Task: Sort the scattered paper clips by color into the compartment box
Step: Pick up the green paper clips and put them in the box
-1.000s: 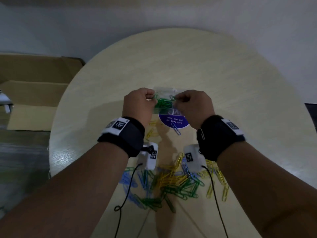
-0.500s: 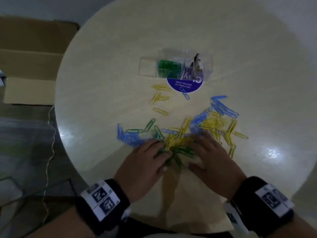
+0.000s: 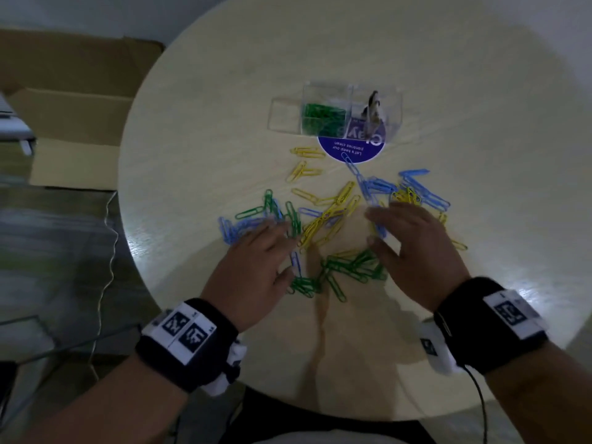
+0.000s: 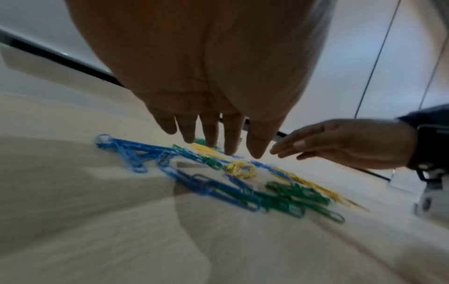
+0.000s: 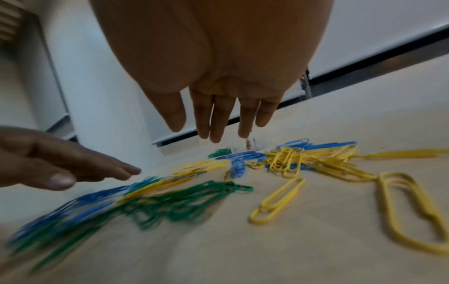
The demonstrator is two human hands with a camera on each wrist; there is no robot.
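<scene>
Blue, yellow and green paper clips lie scattered on the round pale table (image 3: pixel 224 91). A green cluster (image 3: pixel 352 267) lies between my hands, yellow clips (image 3: pixel 323 219) just beyond it, and blue ones (image 3: pixel 419 190) at the right. The clear compartment box (image 3: pixel 336 113) stands farther back with green clips (image 3: pixel 322 118) in one compartment. My left hand (image 3: pixel 256 257) hovers flat over blue and green clips, fingers straight, holding nothing. My right hand (image 3: pixel 410 245) is spread flat over clips at the right, empty too. In the wrist views both palms (image 4: pixel 206 76) (image 5: pixel 213 57) hang just above the clips.
A round purple sticker (image 3: pixel 352 149) lies under the box's near edge. A small dark and white object (image 3: pixel 373 107) stands in the box's right compartment. An open cardboard box (image 3: pixel 73 123) sits on the floor to the left. The table's near edge is close to my wrists.
One second ago both hands were at the compartment box with green clips. They came back to the pile, and since half a second ago they have spread apart over the clips.
</scene>
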